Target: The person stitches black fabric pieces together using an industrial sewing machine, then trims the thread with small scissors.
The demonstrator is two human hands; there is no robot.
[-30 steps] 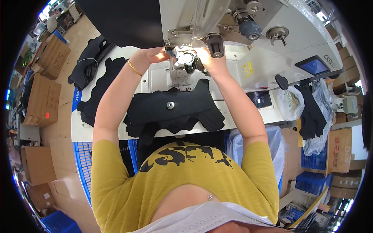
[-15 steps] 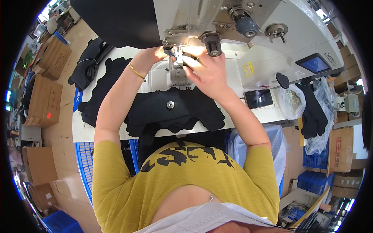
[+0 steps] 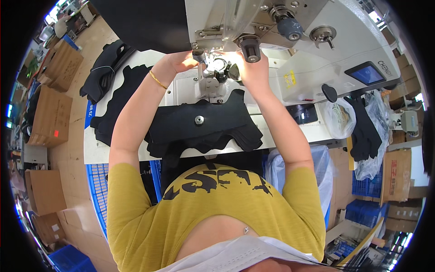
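Both my hands are up at the needle area of a white sewing machine (image 3: 303, 59), under its bright lamp. My left hand (image 3: 181, 62) is at the left of the needle parts, its fingertips lost behind them and in the glare. My right hand (image 3: 254, 68) is on the other side, its fingers hidden behind a dark knob (image 3: 250, 48) and washed out by light. Between them a round metal part (image 3: 219, 65) shows on the narrow machine arm (image 3: 209, 86). Nearer me lies a stack of black cloth pieces (image 3: 176, 129), with a small silver bobbin-like disc (image 3: 199, 120) on top.
More black cloth (image 3: 124, 90) and a tied black bundle (image 3: 102, 75) lie at the left. Right of the machine bed are a phone (image 3: 302, 114) and a clear plastic bag (image 3: 339, 119). A blue basket (image 3: 98, 181) stands below the table's left edge; cardboard boxes (image 3: 52, 115) line the floor.
My right hand has shifted right, away from the needle parts, uncovering the round metal part. A corner of the black cloth stack now stands up at its right side. My left hand stays near its place.
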